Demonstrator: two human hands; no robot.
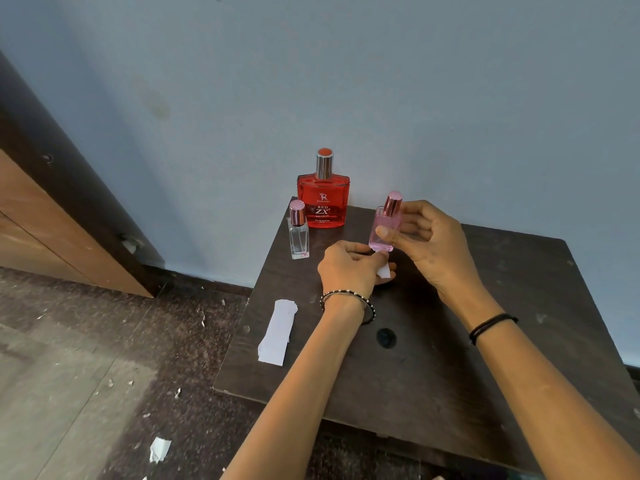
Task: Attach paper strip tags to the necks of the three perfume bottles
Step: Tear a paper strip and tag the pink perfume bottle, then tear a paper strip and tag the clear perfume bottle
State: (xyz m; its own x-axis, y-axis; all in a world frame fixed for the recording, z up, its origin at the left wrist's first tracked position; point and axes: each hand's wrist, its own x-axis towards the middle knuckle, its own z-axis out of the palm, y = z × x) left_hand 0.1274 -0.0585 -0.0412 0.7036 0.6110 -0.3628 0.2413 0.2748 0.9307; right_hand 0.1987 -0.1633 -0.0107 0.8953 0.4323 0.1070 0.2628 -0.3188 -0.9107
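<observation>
My right hand (429, 244) holds a small pink perfume bottle (384, 233) with a rose-gold cap, lifted just above the dark table (450, 358). Just below the bottle, my left hand (349, 271) pinches a small white paper strip (384, 271). A large red perfume bottle (323, 199) with a silver cap stands at the table's back left corner. A small clear bottle (299, 233) with a pink cap stands in front of it on the left edge. A stack of white paper strips (278, 331) lies on the table's left side.
The table stands against a pale blue wall (346, 81). A wooden door (41, 220) is at the left. Torn paper scraps (159, 448) litter the floor beside the table. A round dark hole (385, 337) marks the tabletop near my left wrist.
</observation>
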